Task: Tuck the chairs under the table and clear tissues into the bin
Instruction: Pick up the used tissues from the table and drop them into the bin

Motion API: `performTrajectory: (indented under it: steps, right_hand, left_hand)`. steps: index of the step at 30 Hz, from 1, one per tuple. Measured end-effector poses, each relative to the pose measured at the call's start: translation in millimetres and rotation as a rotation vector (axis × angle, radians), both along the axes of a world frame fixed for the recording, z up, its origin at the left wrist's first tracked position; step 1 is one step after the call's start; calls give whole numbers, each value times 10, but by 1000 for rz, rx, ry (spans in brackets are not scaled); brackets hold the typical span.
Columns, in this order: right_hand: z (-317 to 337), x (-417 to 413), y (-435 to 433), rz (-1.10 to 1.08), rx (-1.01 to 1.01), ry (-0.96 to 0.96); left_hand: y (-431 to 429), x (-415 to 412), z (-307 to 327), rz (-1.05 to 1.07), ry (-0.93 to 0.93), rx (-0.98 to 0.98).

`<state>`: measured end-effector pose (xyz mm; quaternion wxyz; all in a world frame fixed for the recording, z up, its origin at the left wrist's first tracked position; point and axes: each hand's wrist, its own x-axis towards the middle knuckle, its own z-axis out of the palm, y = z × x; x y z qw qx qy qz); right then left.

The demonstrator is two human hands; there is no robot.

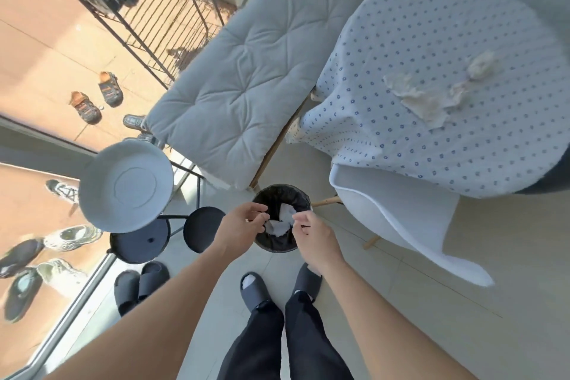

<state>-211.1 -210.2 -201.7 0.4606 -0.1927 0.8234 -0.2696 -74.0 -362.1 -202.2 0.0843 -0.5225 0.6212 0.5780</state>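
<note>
Inside, crumpled white tissue [281,220] fills bin [271,194].

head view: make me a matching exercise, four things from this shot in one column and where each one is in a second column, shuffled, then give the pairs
Things:
1. white tissue
2. crumpled tissues
3. white chair
4. spare grey slippers

Places:
A. on the dotted tablecloth
B. on the floor by the window, below the black stand
C. in the black bin, between the left hand and right hand
D. partly under the table's near edge, right of the bin

Pairs: 1-C, 2-A, 3-D, 4-B
</note>
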Motion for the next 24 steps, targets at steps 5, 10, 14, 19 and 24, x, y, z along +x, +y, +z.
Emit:
performTrajectory:
  steps: [5, 10, 14, 19, 24]
  right_hand:
    - [1219, 98, 209, -29, -41, 82]
    - [1953, 157, 367, -17, -102, 169]
    - [2255, 51, 470, -56, -143, 235]
    - [2576, -247, 614, -126, -167, 319]
    - [2751, -588, 808, -216, -186, 373]
  left_hand:
    - [134, 63, 1272, -117, 74, -87]
    - [157, 125, 2038, -254, 136, -227]
    - [94, 90, 2297, -289, 174, -258]
    - [44, -174, 2594, -372, 228, -364]
    - [7, -489, 2780, -444, 275, -411]
